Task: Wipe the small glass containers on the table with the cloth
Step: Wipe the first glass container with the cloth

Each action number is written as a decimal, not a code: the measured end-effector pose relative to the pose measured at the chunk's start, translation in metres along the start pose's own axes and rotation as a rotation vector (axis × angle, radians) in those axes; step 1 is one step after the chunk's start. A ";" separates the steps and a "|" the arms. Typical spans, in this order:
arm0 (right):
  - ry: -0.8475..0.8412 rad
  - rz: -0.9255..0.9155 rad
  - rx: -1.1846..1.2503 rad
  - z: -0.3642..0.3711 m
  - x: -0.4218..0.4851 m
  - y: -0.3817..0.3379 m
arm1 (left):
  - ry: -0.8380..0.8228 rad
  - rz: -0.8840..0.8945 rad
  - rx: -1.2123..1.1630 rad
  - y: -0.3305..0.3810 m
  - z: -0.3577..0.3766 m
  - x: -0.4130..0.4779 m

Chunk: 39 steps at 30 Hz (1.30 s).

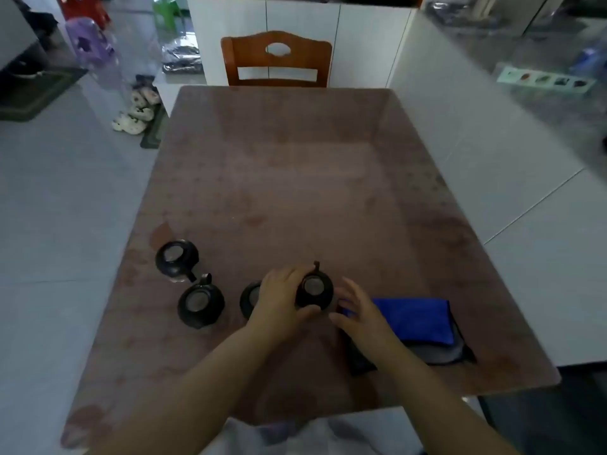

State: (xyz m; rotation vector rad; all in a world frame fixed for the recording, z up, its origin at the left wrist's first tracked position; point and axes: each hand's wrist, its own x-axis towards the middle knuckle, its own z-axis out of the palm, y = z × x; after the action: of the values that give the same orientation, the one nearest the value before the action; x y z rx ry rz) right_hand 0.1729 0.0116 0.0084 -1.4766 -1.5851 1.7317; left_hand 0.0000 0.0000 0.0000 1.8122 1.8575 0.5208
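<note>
Several small glass containers with black lids stand on the brown table [295, 165]. One container [177, 257] is at the far left, another [201, 302] sits just in front of it, and a third [249, 298] is partly hidden behind my left hand. My left hand [282, 298] is wrapped around a fourth container [314, 289], thumb at its near side. My right hand [359, 311] hovers just right of that container with fingers spread, holding nothing. A folded blue cloth [415, 318] lies to the right on a grey cloth [440, 351].
A wooden chair [276, 59] stands at the table's far end against white cabinets [295, 27]. Slippers [138, 113] and a mat lie on the tiled floor at the left. A grey counter [542, 93] runs along the right.
</note>
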 end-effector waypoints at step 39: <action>0.053 -0.031 -0.101 -0.057 -0.003 -0.034 | 0.043 -0.260 -0.708 0.043 -0.033 0.018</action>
State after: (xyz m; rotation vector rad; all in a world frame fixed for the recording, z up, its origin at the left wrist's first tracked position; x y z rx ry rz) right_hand 0.2103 0.0478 0.0496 -1.5240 -1.6808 1.6037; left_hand 0.0153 0.0221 0.0507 1.0846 1.6093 0.9704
